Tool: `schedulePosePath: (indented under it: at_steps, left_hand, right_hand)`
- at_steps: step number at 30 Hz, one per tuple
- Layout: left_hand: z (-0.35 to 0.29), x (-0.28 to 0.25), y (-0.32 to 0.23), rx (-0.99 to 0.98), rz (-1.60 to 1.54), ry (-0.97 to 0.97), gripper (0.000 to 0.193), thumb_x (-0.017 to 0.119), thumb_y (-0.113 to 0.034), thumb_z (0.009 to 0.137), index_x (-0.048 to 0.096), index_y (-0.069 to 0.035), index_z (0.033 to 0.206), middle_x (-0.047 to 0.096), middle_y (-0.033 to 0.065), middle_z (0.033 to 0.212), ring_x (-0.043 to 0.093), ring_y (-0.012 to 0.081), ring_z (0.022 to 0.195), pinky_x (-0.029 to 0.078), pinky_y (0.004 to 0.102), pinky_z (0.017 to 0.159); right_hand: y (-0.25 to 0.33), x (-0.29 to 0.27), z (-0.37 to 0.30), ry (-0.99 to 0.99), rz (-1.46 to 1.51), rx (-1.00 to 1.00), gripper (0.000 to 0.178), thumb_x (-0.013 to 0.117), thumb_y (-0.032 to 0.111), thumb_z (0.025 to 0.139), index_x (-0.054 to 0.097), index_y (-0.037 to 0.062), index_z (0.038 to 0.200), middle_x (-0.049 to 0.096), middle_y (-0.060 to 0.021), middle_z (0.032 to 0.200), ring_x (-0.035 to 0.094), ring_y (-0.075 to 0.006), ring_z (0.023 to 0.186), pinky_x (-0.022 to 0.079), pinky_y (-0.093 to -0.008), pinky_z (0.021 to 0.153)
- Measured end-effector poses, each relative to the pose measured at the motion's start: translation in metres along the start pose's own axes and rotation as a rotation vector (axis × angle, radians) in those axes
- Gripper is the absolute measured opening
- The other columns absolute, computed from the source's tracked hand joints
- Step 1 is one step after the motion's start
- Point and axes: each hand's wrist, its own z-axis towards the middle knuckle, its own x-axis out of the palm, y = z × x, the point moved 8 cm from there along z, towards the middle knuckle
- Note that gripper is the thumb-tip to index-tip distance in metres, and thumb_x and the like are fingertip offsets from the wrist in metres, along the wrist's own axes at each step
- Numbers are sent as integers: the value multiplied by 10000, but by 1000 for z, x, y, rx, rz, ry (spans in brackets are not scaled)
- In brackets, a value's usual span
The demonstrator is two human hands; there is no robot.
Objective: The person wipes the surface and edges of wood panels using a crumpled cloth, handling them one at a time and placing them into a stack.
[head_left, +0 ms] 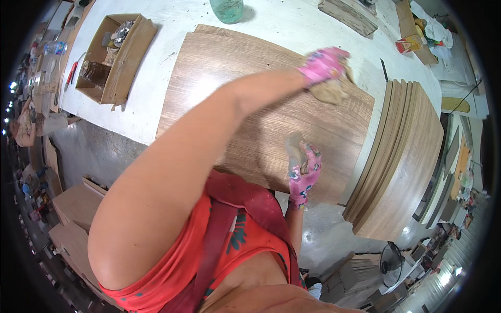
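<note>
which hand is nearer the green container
Left. The left hand is over the panel, right of the green container; the right hand is farther away, by the panel's near edge.

from my end of the feed i can't read a single word, number, brand or sign. the red-and-yellow packet [409,44] at the upper right seems to carry print, but it is too small and blurred for me to make out. along the left rim, the shelf clutter [32,195] is too tiny and smeared for me to tell any lettering.
</note>
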Motion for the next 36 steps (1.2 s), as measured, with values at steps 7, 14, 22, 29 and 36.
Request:
schedulePosePath:
  at_steps: [7, 14, 22, 29, 36]
  left_hand:
    - [-84, -178, 87, -16, -183, -152, 352, 598, -126, 886, 591, -123, 1238, 582, 94, 1264, 652, 211, 980, 591, 242, 760]
    - [-171, -325, 130, -243, 52, -440, 371, 602, -66, 890, 567, -22, 1257, 659, 90, 1080, 635, 130, 912, 547, 224, 786]
    - [-321, -291, 205, -390, -755, -401, 505, 616, -134, 895, 449, -22, 1359, 644, 104, 1103, 645, 151, 959, 549, 259, 791]
    - [-349, -313, 176, -513, -661, -527, 406, 621, -181, 893, 534, 11, 1240, 659, 105, 1058, 661, 154, 893, 554, 263, 793]
    - [-346, -368, 71, -210, -554, -795, 320, 579, -248, 920, 639, 6, 1105, 675, 89, 1026, 649, 144, 880, 535, 268, 761]
  right_hand:
    - [-3, -3, -2, -53, -8, -22, 384, 628, 184, 777, 635, 44, 1135, 603, -153, 1112, 537, -323, 1087, 426, -400, 943]
    - [-18, -14, -11, -144, 8, 83, 389, 579, 233, 880, 586, 19, 1205, 576, -151, 1176, 540, -285, 1111, 428, -376, 971]
    - [-89, -119, 14, -567, -186, 140, 425, 530, 253, 939, 519, -31, 1255, 529, -241, 1264, 538, -300, 1144, 493, -364, 924]
    - [-47, -63, 48, -573, -400, 421, 443, 621, 122, 870, 506, 58, 1294, 654, -171, 1055, 655, -272, 811, 523, -372, 716]
    - [-123, -60, 61, -683, 315, 58, 446, 509, 83, 908, 416, 26, 1340, 557, -144, 1205, 569, -225, 1020, 469, -342, 819]
